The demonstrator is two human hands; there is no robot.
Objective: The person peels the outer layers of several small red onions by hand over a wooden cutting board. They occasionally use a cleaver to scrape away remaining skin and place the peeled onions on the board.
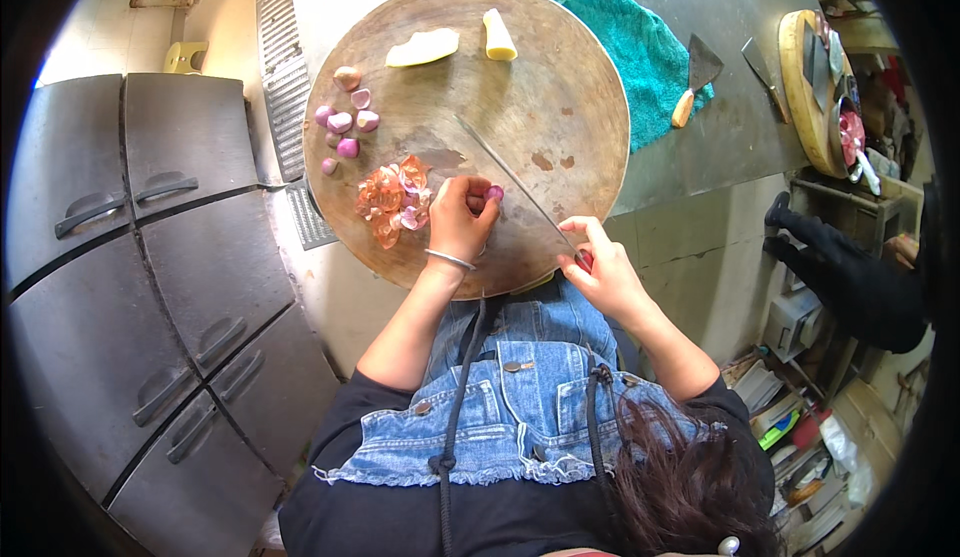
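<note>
On a large round wooden chopping board (480,106), my left hand (461,215) grips a small purple shallot (494,193) at its fingertips. A knife (517,179) is in my right hand (604,268), its blade slanting up and left across the board, apart from the shallot. Beside my left hand lies a heap of papery shallot skins (386,197). Several shallots (347,148), mostly peeled, rest near the board's left edge. Two pale yellow pieces, one flat and long (424,48) and one like a short stick (499,35), lie at the far side.
Right of the board are a teal cloth (637,54), a wooden-handled scraper (694,80) and another flat-bladed tool (765,73). A smaller wooden board (799,99) holds blades and a bowl. Dark cabinet doors (187,129) stand left; a person in black (855,279) is at right.
</note>
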